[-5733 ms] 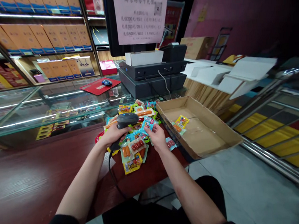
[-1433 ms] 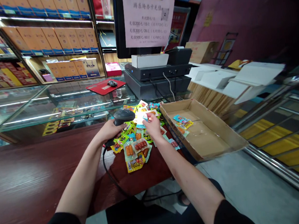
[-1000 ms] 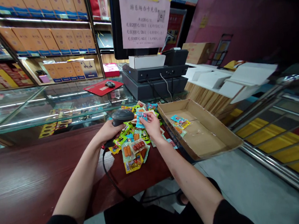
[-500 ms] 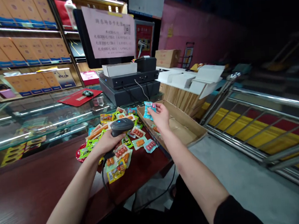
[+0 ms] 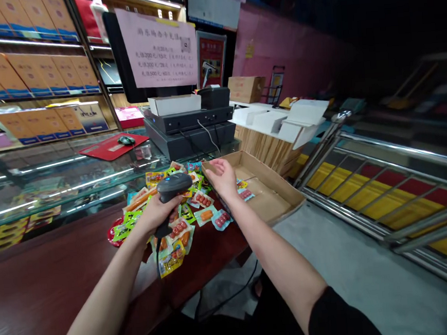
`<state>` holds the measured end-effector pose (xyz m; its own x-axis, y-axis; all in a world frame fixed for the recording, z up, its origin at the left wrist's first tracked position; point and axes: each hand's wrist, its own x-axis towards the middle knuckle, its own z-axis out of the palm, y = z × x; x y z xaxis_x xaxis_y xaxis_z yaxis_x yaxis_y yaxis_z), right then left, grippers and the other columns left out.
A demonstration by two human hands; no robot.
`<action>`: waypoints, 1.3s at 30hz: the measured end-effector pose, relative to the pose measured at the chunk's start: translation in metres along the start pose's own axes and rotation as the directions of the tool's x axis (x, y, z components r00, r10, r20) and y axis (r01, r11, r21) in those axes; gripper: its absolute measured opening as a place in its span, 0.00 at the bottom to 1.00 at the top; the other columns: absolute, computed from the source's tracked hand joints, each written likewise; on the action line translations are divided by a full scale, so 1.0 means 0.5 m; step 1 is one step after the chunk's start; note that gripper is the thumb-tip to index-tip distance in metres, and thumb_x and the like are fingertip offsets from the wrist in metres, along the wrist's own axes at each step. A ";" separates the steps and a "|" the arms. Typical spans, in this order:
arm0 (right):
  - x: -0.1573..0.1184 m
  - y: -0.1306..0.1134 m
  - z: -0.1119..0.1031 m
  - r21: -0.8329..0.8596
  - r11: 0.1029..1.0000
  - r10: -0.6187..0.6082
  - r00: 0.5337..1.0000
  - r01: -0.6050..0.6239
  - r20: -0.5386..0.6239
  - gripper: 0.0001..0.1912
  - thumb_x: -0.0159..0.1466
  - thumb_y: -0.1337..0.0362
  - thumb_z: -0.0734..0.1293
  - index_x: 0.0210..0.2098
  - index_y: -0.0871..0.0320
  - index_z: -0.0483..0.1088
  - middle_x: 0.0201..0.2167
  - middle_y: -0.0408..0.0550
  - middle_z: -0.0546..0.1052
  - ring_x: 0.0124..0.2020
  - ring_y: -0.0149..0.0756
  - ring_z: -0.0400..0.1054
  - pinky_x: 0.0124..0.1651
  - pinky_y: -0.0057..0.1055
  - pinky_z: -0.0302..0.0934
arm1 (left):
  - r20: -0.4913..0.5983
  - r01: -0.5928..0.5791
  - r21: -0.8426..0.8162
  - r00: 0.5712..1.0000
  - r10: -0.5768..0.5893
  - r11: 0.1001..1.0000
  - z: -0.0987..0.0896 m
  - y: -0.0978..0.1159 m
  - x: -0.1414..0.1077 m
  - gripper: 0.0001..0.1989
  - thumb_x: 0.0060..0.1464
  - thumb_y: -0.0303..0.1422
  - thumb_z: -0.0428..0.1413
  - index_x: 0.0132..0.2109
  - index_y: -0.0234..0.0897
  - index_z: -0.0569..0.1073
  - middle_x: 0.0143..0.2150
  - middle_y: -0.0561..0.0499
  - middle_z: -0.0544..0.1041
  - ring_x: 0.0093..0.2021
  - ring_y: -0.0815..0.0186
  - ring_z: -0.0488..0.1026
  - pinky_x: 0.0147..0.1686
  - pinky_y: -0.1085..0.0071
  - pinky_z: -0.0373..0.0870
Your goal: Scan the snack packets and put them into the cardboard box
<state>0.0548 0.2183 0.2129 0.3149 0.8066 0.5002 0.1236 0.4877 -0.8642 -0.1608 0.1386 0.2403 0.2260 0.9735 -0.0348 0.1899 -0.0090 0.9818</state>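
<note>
Left of the tray (image 5: 269, 202), over heaped packets (image 5: 203, 199), the left hand (image 5: 159, 213) clasps a scanner (image 5: 175, 185); the right hand (image 5: 223, 179), at the tray's rim, is loosely spread. The packets look light, slippery, best pinched by corners.

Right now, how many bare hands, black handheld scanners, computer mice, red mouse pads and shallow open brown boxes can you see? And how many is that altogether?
Bare hands: 2 (left hand, right hand)
Black handheld scanner: 1
Computer mouse: 1
Red mouse pad: 1
Shallow open brown box: 1
Total: 6
</note>
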 end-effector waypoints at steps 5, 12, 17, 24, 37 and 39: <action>-0.017 0.036 0.071 -0.268 0.963 0.036 0.977 0.021 0.208 0.19 0.54 0.71 0.68 0.46 0.60 0.67 0.48 0.54 0.77 0.51 0.39 0.71 0.58 0.37 0.62 | -0.031 -0.040 -0.131 0.999 0.036 0.991 0.003 0.015 0.025 0.18 0.49 0.45 0.61 0.24 0.38 0.65 0.16 0.56 0.65 0.15 0.72 0.60 0.17 0.74 0.59; -0.033 0.055 0.126 -0.676 0.664 0.080 0.869 0.319 0.489 0.29 0.57 0.74 0.64 0.58 0.60 0.64 0.61 0.55 0.68 0.65 0.48 0.57 0.66 0.48 0.47 | -0.079 -0.055 -0.095 0.996 0.047 0.994 -0.034 0.012 0.045 0.18 0.49 0.44 0.60 0.24 0.37 0.66 0.16 0.55 0.65 0.15 0.72 0.61 0.18 0.75 0.60; -0.039 0.084 0.147 -0.746 0.558 0.120 0.854 0.363 0.506 0.30 0.60 0.77 0.60 0.61 0.59 0.64 0.65 0.51 0.64 0.68 0.46 0.49 0.69 0.49 0.36 | -0.076 -0.025 -0.120 0.997 0.016 0.992 -0.076 0.012 0.047 0.17 0.49 0.44 0.61 0.26 0.36 0.66 0.17 0.55 0.65 0.16 0.73 0.61 0.17 0.75 0.60; -0.043 0.102 0.149 -0.756 0.515 0.056 0.864 0.404 0.500 0.23 0.65 0.72 0.60 0.59 0.58 0.67 0.61 0.53 0.69 0.64 0.48 0.56 0.68 0.50 0.38 | -0.095 0.005 -0.197 0.995 -0.024 0.980 -0.112 0.015 0.045 0.17 0.47 0.41 0.64 0.27 0.35 0.66 0.20 0.56 0.65 0.16 0.74 0.60 0.16 0.76 0.59; -0.119 0.001 0.069 -0.417 0.906 0.209 0.935 -0.074 0.288 0.18 0.66 0.56 0.63 0.49 0.57 0.75 0.41 0.51 0.81 0.42 0.43 0.76 0.45 0.36 0.68 | -0.153 0.047 -0.145 0.986 -0.069 0.988 -0.082 -0.004 0.019 0.17 0.47 0.41 0.63 0.25 0.36 0.65 0.18 0.56 0.64 0.16 0.74 0.60 0.17 0.76 0.58; -0.139 0.005 0.071 -0.178 0.942 0.327 0.897 -0.284 0.298 0.20 0.64 0.52 0.64 0.47 0.58 0.75 0.39 0.51 0.81 0.38 0.44 0.77 0.37 0.35 0.70 | -0.196 0.048 -0.112 0.978 -0.069 0.993 -0.064 -0.014 0.003 0.17 0.48 0.42 0.62 0.25 0.36 0.65 0.17 0.56 0.65 0.16 0.74 0.60 0.17 0.76 0.58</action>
<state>0.0000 0.1751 0.1780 0.0426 0.9823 0.1824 0.1945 0.1709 -0.9659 -0.1924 0.1473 0.2394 0.0204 0.9976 -0.0655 0.0920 0.0633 0.9937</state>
